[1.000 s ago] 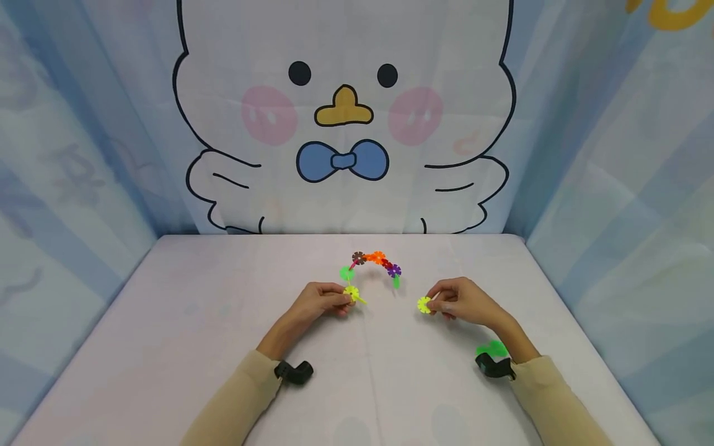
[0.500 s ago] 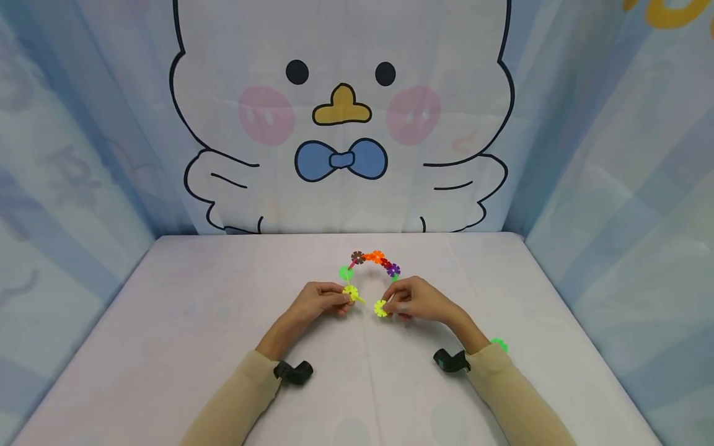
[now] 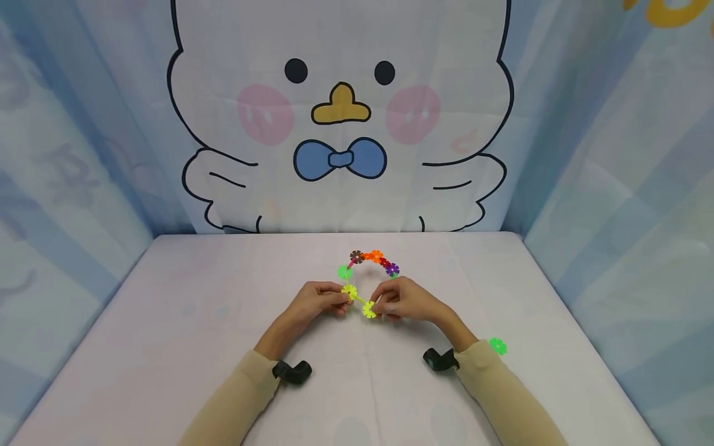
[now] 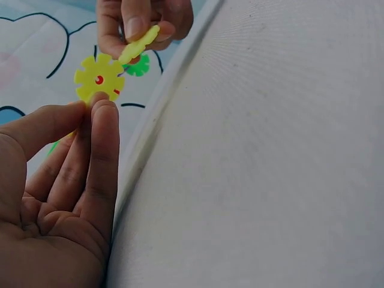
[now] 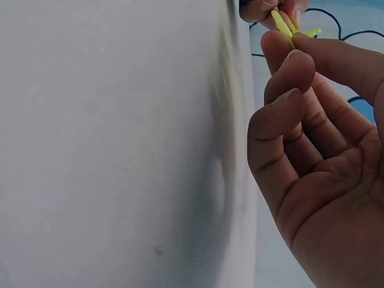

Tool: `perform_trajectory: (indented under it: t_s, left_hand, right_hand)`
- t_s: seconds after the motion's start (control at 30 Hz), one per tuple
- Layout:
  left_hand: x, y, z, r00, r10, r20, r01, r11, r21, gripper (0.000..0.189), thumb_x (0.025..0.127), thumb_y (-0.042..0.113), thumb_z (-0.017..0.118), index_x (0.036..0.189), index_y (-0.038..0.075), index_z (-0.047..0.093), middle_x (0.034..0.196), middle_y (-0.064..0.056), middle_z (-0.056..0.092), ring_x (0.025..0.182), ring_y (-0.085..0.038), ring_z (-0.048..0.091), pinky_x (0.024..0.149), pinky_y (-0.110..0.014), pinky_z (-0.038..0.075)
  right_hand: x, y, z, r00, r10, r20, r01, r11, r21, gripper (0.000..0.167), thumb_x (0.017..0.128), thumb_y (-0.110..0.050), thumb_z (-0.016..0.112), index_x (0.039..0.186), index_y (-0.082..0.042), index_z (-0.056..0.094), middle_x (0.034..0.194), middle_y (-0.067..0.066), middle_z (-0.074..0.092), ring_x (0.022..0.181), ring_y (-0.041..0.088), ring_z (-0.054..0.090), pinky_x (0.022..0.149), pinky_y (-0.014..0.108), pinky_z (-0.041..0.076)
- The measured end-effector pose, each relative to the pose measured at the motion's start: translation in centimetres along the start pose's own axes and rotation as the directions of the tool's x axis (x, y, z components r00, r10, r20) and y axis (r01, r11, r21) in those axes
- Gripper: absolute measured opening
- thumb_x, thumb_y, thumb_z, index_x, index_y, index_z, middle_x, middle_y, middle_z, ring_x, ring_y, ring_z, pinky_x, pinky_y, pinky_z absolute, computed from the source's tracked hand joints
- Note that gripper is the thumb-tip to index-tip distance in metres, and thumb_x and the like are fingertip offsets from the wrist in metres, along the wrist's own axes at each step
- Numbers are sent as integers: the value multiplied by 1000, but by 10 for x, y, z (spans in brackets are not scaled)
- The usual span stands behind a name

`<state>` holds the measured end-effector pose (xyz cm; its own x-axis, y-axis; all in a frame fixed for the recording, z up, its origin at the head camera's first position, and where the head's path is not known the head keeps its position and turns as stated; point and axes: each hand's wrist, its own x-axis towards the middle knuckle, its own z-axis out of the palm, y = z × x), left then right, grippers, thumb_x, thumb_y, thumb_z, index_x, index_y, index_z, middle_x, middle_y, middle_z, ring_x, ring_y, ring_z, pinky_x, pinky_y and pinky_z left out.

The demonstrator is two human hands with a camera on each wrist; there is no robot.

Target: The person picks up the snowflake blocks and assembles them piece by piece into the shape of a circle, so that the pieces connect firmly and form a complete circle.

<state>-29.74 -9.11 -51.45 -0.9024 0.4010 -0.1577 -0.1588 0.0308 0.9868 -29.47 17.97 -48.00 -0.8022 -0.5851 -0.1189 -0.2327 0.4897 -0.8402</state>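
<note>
A curved chain of notched snowflake discs runs from a light green disc (image 3: 344,272) past brown and orange discs (image 3: 376,256) to a purple disc (image 3: 392,269). My left hand (image 3: 320,301) pinches a yellow disc (image 3: 349,292) at the chain's near left end, between thumb and fingertips. Another yellow disc (image 3: 369,310) is pinched by my right hand (image 3: 406,298), its edge meeting a yellow piece that sticks out from the chain. In the left wrist view the right hand's disc (image 4: 139,45) is seen nearly edge-on. The right hand partly hides the chain's other end.
A loose green disc (image 3: 498,346) lies on the white tabletop (image 3: 223,272) beside the right sleeve (image 3: 504,384). Behind the table hangs a curtain (image 3: 446,204) printed with a cartoon bird. Black wrist cameras (image 3: 294,373) sit on both wrists.
My right hand has moved left with its yellow disc until it meets the chain's yellow end. The left hand has stayed in place. The loose green disc beside the right sleeve has come into fuller view.
</note>
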Motion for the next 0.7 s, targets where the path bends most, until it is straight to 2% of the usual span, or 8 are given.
perform_trajectory:
  t_s: [0.3,0.7]
  left_hand:
    - [1,-2,-1,1000,1,-9,-1,1000,-1,28,100,9,72,120,-10,70,91,-3,81,77,-8,74,75,-23,64]
    - [-2,1,0,1000,14,7,-14,1000,-12,32,100,8,72,124,-12,68,89,-2,80,75,-8,74,74,-22,64]
  right_hand:
    - [-2,-2,2,1000,3,-17,-3,1000,-2,13,98,-13,74,109,-4,75,86,8,77,61,13,58,56,22,47]
    - [-1,1,4,999,-15,-33,15,1000,19,14,98,-5,68,111,-1,73,91,13,79,62,12,58,58,22,49]
